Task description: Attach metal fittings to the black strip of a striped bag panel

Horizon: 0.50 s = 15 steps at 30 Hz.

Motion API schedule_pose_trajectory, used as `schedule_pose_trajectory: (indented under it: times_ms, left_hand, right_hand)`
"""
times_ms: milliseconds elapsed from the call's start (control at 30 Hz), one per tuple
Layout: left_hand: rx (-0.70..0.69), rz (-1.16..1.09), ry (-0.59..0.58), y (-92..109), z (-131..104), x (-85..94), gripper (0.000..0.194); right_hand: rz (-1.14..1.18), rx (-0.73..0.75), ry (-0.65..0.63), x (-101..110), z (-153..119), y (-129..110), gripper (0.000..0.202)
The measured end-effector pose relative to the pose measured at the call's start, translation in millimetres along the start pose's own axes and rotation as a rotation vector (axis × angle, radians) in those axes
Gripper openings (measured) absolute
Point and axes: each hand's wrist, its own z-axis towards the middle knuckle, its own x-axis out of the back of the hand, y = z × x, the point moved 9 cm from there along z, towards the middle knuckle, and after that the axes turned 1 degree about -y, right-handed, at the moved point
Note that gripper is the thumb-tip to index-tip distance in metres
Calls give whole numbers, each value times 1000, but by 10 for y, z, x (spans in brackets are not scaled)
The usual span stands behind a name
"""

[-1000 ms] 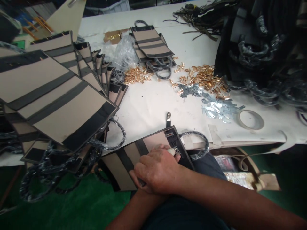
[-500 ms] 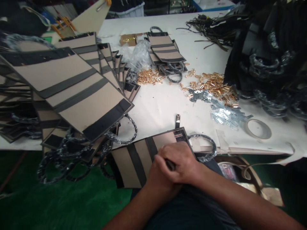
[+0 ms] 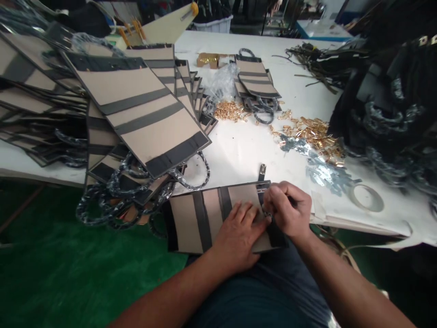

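Note:
A beige bag panel [image 3: 184, 214] with dark bands lies across my lap at the table edge. My left hand [image 3: 239, 234] rests flat on it, fingers spread, its thumb reaching the dark end strip beside a small metal piece. Over that same strip, my right hand [image 3: 290, 207] is closed in a fist. Something dark shows in its grip, but its kind is hidden. A strap tab with a metal clasp [image 3: 262, 170] sticks out past the panel's far edge, just beyond my right hand.
Stacked bag panels [image 3: 153, 127] with wrapped handles overhang the table on the left. Gold metal fittings [image 3: 314, 132], flat silver plates [image 3: 329, 171] and a tape roll [image 3: 367, 197] lie on the white table [image 3: 235, 155]. Dark bag pieces [image 3: 382, 114] are heaped at right.
My hands, closely overlapped before, have come apart. The left now lies spread on the panel, while the right fist has moved right to the dark end strip. The camera view has shifted.

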Motion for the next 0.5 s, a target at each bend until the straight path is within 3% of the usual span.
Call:
schedule_pose_trajectory:
  times_ms: [67, 200, 267, 400, 500]
  left_hand:
    - [-5, 7, -13, 10, 5, 1, 81]
    - [-17, 27, -20, 24, 4, -12, 88]
    - [-9, 36, -20, 22, 5, -12, 87]
    - [-15, 57, -22, 52, 7, 9, 85]
    - [-18, 82, 0, 67, 1, 19, 80]
  right_hand:
    - [0, -38, -13, 4, -6, 86, 43]
    - [182, 122, 55, 107, 41, -214, 32]
    - [194, 138, 73, 115, 37, -244, 31]
    - [151, -37, 57, 78, -43, 124, 38]
    - [189, -82, 56, 146, -110, 254, 38]
